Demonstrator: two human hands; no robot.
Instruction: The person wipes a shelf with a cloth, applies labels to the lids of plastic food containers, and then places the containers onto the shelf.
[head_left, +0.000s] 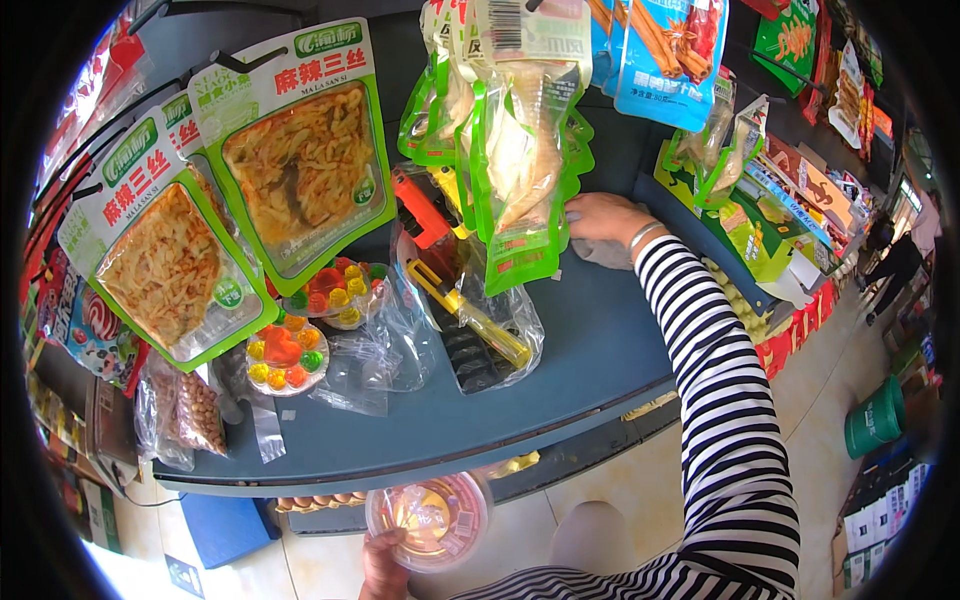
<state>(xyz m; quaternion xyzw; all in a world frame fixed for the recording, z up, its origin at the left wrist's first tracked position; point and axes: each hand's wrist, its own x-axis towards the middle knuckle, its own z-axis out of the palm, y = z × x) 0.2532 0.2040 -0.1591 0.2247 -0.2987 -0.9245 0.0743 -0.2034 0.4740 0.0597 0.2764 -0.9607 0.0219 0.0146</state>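
Observation:
At the bottom of the head view, my left hand (386, 562) grips the edge of a round, clear-lidded plastic tub (427, 519) in front of the shelf. My right hand (606, 217) reaches across the blue-grey metal shelf (585, 330) and rests on a grey cloth (604, 253); some of its fingers are hidden behind hanging packets. Left of that hand hang green-edged vacuum packs of poultry feet or similar meat (521, 165). Box cutters in plastic wrap (469, 311) lie on the shelf, beside trays of coloured, jewel-like pieces (286, 354).
Large food packets (300, 165) hang at the left and blue pouches (667, 60) at the top. Green cartons (757, 217) stand on the right. Egg trays (319, 501) sit below the shelf. A green bin (875, 417) and a person (892, 259) are farther right.

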